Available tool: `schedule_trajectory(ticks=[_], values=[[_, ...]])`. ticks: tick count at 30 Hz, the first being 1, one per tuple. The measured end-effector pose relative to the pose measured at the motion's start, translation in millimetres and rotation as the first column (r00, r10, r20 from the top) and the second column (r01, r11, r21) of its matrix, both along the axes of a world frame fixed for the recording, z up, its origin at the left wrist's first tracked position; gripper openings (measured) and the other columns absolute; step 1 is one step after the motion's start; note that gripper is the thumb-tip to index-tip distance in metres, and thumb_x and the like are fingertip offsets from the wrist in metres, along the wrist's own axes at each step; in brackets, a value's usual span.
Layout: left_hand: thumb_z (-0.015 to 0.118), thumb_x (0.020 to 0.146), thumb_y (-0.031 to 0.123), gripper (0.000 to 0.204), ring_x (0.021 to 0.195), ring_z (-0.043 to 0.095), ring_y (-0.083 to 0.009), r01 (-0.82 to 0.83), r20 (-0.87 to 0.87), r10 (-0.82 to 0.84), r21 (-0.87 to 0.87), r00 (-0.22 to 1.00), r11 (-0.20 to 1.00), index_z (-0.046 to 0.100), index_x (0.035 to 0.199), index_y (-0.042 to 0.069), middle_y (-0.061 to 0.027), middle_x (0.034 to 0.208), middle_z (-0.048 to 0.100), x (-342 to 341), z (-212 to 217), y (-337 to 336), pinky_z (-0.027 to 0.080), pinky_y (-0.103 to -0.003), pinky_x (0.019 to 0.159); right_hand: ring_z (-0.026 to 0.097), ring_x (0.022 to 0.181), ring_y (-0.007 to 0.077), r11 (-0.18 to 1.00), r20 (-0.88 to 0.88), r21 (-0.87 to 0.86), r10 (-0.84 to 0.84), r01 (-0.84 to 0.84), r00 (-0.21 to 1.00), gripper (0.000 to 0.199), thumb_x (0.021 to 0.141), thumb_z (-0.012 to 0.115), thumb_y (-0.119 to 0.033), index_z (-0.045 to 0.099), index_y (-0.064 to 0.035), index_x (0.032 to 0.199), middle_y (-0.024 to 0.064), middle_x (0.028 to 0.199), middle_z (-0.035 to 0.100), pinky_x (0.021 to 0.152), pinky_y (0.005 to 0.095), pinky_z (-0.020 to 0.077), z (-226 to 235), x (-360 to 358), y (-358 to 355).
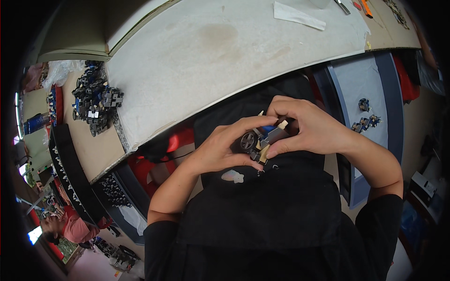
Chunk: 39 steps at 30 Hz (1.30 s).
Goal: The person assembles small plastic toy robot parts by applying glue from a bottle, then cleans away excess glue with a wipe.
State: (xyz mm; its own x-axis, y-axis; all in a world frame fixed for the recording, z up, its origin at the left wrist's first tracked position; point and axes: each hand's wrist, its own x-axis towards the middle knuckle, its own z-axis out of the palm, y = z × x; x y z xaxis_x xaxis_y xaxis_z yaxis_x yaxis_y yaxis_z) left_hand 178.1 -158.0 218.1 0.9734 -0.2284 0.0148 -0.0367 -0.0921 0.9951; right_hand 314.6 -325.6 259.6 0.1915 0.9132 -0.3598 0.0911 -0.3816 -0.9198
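Observation:
Over my lap, both my hands hold one small toy robot [269,136] with grey, blue and cream parts and a dark spoked wheel. My left hand [216,146] grips its wheel side, thumb below and fingers above. On the other side, my right hand [307,125] has its thumb against the lower cream part, with the fingers curled behind the upper end. Part of the toy is hidden by my fingers. Beneath it lies a black apron [262,210] with a pale print.
A white-covered table [187,61] stands ahead, with a paper strip [300,16] and an orange cutter [366,8] at its far right. Several similar toys [96,100] are heaped at left. An open drawer [391,93] at right holds small toy parts [366,122]. A person [77,227] is at far left.

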Motion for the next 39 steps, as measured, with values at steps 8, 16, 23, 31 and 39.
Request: schedule_trajectory(ticks=[8,16,23,31,39], values=[[0.081,0.062,0.014,0.070,0.101,0.061,-0.0234,0.131,-0.041,-0.145,-0.248,0.988,0.960,0.046,0.123,0.008,-0.0090,0.111,0.060,-16,-35,-19,0.048,-0.033,0.084,0.049,0.071,0.0090,0.989,-0.345,-0.133,-0.107,0.064,0.932,0.038,0.064,0.082,-0.024,0.053,-0.0029,0.076,0.0014,0.080,0.048,0.060,0.0252,0.0393,-34,-27,-26],[0.081,0.062,0.012,0.069,0.098,0.061,-0.0233,0.180,-0.139,-0.224,-0.274,0.965,0.945,0.046,0.121,0.008,-0.0091,0.108,0.061,-25,-52,-28,0.047,-0.033,0.081,0.062,0.059,0.0160,0.995,-0.203,-0.044,-0.096,0.089,0.974,0.034,0.067,0.079,-0.019,0.051,0.0014,0.072,0.0090,0.076,0.055,0.054,0.0285,0.0475,-51,-40,-36],[0.080,0.063,0.009,0.067,0.101,0.060,-0.0221,0.190,-0.184,-0.241,-0.258,0.953,0.947,0.044,0.120,0.006,-0.0094,0.107,0.060,-23,-49,-30,0.045,-0.033,0.085,0.057,0.063,0.0131,0.987,-0.326,-0.109,-0.146,0.116,0.934,0.038,0.066,0.080,-0.023,0.050,0.0004,0.074,0.0064,0.075,0.053,0.054,0.0265,0.0441,-59,-46,-42],[0.079,0.065,0.007,0.066,0.101,0.060,-0.0216,0.185,-0.217,-0.250,-0.282,0.944,0.942,0.043,0.120,0.005,-0.0103,0.107,0.061,-27,-50,-30,0.045,-0.032,0.085,0.054,0.067,0.0088,0.979,-0.369,-0.183,-0.152,0.088,0.917,0.037,0.067,0.080,-0.020,0.049,-0.0012,0.075,0.0032,0.075,0.052,0.056,0.0246,0.0439,-60,-49,-40],[0.079,0.065,0.008,0.066,0.102,0.058,-0.0202,0.168,-0.255,-0.270,-0.358,0.928,0.918,0.043,0.121,0.006,-0.0106,0.108,0.059,-20,-51,-28,0.044,-0.033,0.087,0.056,0.062,0.0071,0.962,-0.489,-0.264,-0.193,0.066,0.850,0.032,0.072,0.077,-0.018,0.050,-0.0024,0.079,0.0034,0.074,0.056,0.051,0.0213,0.0462,-58,-42,-37]])
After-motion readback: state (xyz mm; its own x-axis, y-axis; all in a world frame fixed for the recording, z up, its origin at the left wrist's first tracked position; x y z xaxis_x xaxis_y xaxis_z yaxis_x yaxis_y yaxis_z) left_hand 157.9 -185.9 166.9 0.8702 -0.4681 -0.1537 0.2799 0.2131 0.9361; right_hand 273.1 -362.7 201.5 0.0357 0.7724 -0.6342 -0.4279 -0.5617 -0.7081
